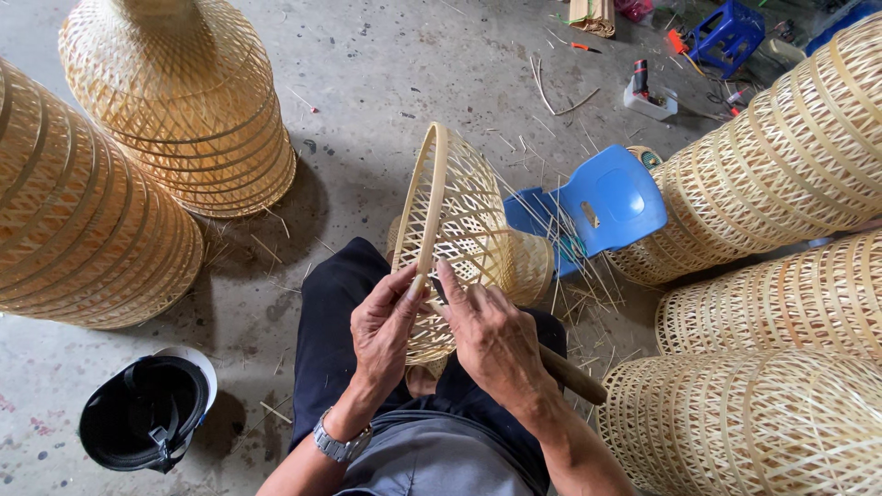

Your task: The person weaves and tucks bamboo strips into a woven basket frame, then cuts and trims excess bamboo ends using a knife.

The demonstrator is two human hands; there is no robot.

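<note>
Two bare hands work at the rim of a woven bamboo basket (pixel 459 230), which stands on edge over the lap of a seated person in dark trousers. The left hand (pixel 384 331), with a metal wristwatch (pixel 338 446) on its wrist, pinches the pale rim strip between thumb and fingers. The right hand (pixel 491 340) lies just beside it, index finger stretched up along the lattice and touching the weave; a brown wooden handle (pixel 574 375) pokes out below its palm, though the grip on it is hidden. Both hands are close together, nearly touching.

Behind the basket a blue plastic chair (pixel 602 204) stands on the concrete floor (pixel 386 73). Large bell-shaped bamboo lampshades ring the person: one upright at top left (pixel 184 101), another at far left (pixel 83 220), and several stacked on their sides at right (pixel 781 165). A black helmet (pixel 147 413) lies upturned on the floor at lower left. Loose bamboo slivers litter the floor.
</note>
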